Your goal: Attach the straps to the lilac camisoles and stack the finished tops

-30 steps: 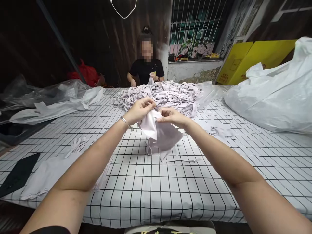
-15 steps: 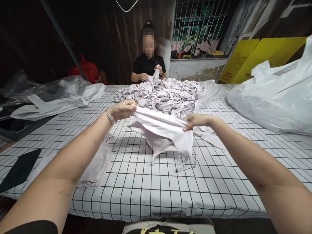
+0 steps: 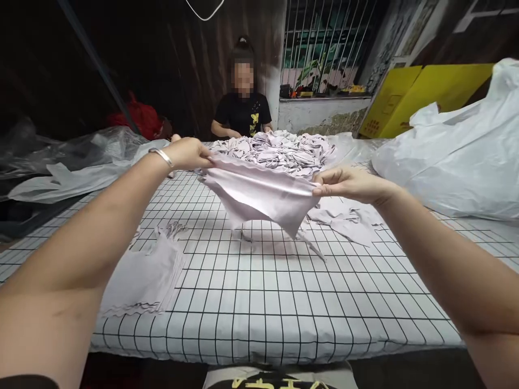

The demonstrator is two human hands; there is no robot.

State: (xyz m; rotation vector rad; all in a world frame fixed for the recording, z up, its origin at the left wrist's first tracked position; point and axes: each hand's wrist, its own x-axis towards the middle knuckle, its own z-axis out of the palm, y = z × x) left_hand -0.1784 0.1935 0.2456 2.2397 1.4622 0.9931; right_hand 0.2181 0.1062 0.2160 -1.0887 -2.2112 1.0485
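Note:
Stretched between both hands above the table is a pale lilac camisole (image 3: pixel 263 192), its wavy hem uppermost and its thin straps dangling. My left hand (image 3: pixel 193 154), with a silver bangle at the wrist, pinches one end of the hem. At the opposite end, the thumb and fingers of my right hand (image 3: pixel 334 181) are closed on the cloth. Below my left forearm lies a neat flat stack of matching garments (image 3: pixel 141 275), partly covered by the arm. Some loose lilac pieces (image 3: pixel 348 219) rest under and beyond my right wrist.
A large heap of crumpled lilac garments (image 3: pixel 279 148) covers the far middle of the grid-patterned table (image 3: pixel 284 302). Behind it sits a co-worker (image 3: pixel 243 113). A bulky white plastic bag (image 3: pixel 441 156) stands at right; clear plastic sheeting (image 3: pixel 93 156) lies at left.
Both my hands have risen, pulling the camisole wider and tauter. Its lower part has lifted farther from the table. The co-worker's hands have dropped to the heap from holding up a piece.

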